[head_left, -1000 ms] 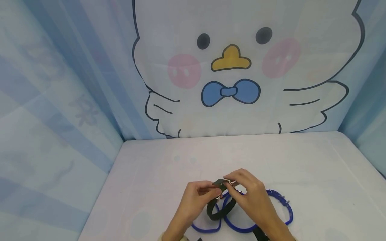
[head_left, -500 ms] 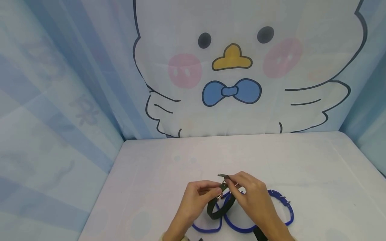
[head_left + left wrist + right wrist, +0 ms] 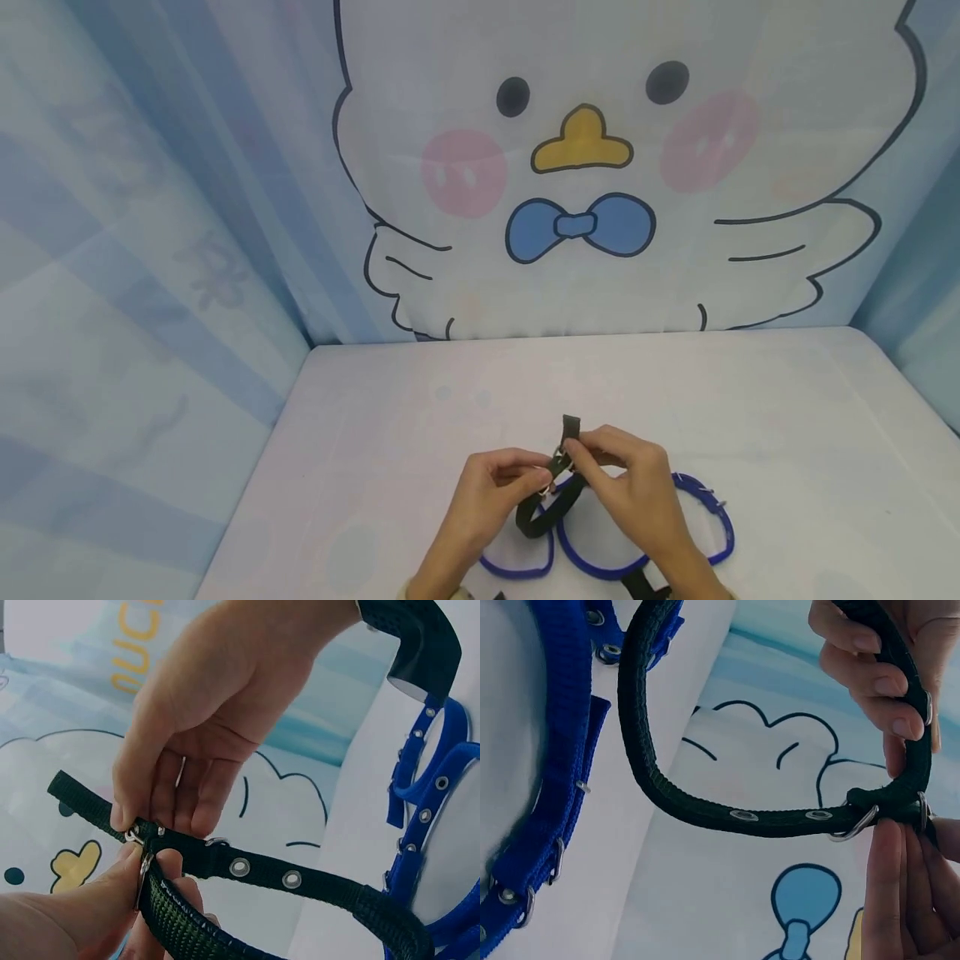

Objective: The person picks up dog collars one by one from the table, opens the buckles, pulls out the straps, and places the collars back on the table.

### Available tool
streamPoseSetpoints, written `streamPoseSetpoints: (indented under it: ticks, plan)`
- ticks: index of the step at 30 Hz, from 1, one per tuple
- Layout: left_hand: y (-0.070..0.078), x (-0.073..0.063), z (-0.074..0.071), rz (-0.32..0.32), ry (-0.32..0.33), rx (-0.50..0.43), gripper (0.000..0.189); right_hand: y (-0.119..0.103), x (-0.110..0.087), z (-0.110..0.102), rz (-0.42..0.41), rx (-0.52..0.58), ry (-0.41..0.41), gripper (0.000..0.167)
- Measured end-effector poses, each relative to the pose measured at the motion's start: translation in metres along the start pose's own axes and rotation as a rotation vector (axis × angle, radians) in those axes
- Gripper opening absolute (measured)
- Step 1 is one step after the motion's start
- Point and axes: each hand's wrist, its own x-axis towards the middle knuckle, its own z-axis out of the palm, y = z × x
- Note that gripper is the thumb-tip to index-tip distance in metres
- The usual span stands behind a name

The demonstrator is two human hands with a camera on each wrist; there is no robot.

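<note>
Both hands hold a dark green webbing collar (image 3: 551,518) up over the table, its loop hanging beneath them. My left hand (image 3: 498,492) pinches it beside the metal buckle (image 3: 136,837). Thumb and fingers of my right hand (image 3: 633,475) pinch the strap just past that buckle. From there the free end (image 3: 81,799) sticks out, pointing up in the head view. Metal eyelets (image 3: 240,867) line the band, and a D-ring (image 3: 855,825) hangs near the fingers in the right wrist view. Fingers partly cover the buckle.
Blue collars (image 3: 600,573) with eyelets and metal rings lie on the white table (image 3: 390,433) below and behind the hands. A black band (image 3: 431,652) hangs at the right wrist. A curtain (image 3: 360,275) printed with a cartoon bird closes off the back.
The strap's free end has swung from lying leftward over the left fingers to standing upright. The right hand has shifted slightly right and regripped beside the buckle; the left stays almost still.
</note>
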Motion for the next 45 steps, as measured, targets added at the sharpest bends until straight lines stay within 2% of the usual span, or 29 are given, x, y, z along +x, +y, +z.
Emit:
streamPoseSetpoints:
  ticks: [11, 16, 20, 22, 32, 38, 45]
  plan:
    - [0.0006, -0.0012, 0.0026, 0.027, -0.006, -0.028, 0.019, 0.0067, 0.004, -0.0046, 0.179, 0.101, -0.093, 0.009]
    - [-0.0007, -0.0005, 0.0026, 0.04, -0.028, 0.005, 0.019, 0.0062, 0.0042, -0.0044, 0.209, 0.093, -0.102, 0.009]
    - [-0.0011, 0.0002, 0.0019, 0.078, -0.066, 0.054, 0.022, 0.0053, 0.0044, -0.0043, 0.227, 0.064, -0.103, 0.01]
    - [-0.001, 0.0003, 0.0017, 0.092, -0.09, 0.067, 0.023, 0.0055, 0.0045, -0.0043, 0.226, 0.06, -0.104, 0.01]
    - [-0.0006, 0.0023, 0.001, 0.1, -0.242, -0.016, 0.024, 0.0071, 0.0034, -0.0055, 0.198, 0.07, -0.11, 0.01]
    - [-0.0014, 0.0019, 0.001, 0.109, -0.248, -0.029, 0.023, 0.0069, 0.0022, -0.0058, 0.182, 0.075, -0.109, 0.008]
    - [-0.0014, -0.0007, -0.0007, 0.117, -0.21, -0.006, 0.021, 0.0081, 0.0013, -0.0056, 0.102, 0.064, -0.087, 0.007]
